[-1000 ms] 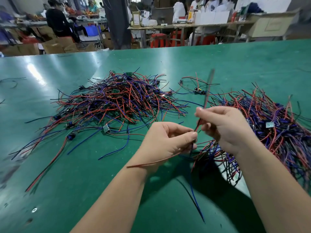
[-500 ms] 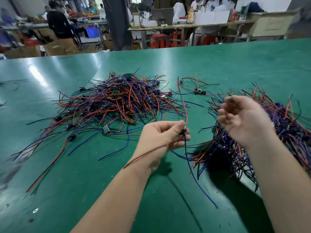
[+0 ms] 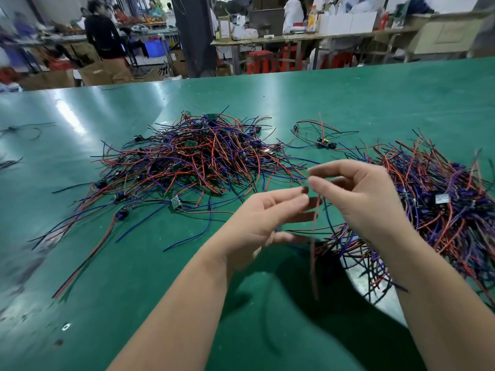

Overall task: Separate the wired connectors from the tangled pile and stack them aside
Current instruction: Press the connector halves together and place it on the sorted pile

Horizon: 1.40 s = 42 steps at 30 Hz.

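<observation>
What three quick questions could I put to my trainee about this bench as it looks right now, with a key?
1. True or false: the left hand is clenched in a fist.
2. Which colours are most of the wires in the centre pile? A) red and blue B) yellow and white C) all green
3. Fill in: the second pile lies on the person's ___ side, beyond the right hand.
Key: 1 false, its fingers are stretched out; 2 A; 3 right.
</observation>
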{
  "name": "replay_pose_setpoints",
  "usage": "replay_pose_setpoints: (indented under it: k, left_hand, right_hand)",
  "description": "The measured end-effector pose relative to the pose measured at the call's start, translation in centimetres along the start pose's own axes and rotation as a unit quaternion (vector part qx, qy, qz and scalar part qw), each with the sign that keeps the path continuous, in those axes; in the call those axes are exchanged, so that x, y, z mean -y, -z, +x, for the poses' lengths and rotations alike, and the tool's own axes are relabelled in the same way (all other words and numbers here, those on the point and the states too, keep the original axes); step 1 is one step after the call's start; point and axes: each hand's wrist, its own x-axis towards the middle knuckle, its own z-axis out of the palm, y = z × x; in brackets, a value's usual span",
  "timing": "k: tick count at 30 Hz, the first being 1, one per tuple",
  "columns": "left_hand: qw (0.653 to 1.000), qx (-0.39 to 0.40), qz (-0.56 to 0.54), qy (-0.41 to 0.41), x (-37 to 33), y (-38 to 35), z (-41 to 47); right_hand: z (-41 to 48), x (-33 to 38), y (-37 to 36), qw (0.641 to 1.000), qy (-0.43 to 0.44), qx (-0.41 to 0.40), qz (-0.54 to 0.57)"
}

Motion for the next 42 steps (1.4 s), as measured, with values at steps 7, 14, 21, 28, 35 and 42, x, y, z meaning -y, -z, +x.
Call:
replay_pose_setpoints:
  k: [7, 14, 21, 28, 35, 42]
  left_hand:
    - [0.877, -0.299, 0.366, -0.083, -0.7, 4.1, 0.1]
    - [0.718, -0.443, 0.520, 0.133, 0.4, 11.4, -0.7]
    - [0.706, -0.498, 0.495, 0.091, 0.9, 11.5, -0.6]
    - [0.708, -0.526, 0.472, 0.017, 0.9, 11.5, -0.4]
    - [0.830, -0.528, 0.070, -0.166, -0.6, 10.6, -0.2]
    - [0.861, -0.329, -0.294, -0.253, -3.1, 8.4, -0.7]
  right_hand:
    - [0.6, 0.0, 3.3, 0.983, 0.007, -0.183, -0.002]
    - [0.8, -1.5, 5.9, 0.932, -0.121, -0.120, -0.319]
    - [0.7, -1.0, 4.4, 0.951, -0.099, -0.128, -0.263]
    - [0.5, -0.8, 3.0, 0.964, -0.070, -0.122, -0.227]
    - [0.4, -0.7, 2.0, 0.977, -0.068, -0.104, -0.175]
    - [0.5, -0.8, 1.8, 0.987, -0.083, -0.101, -0.095]
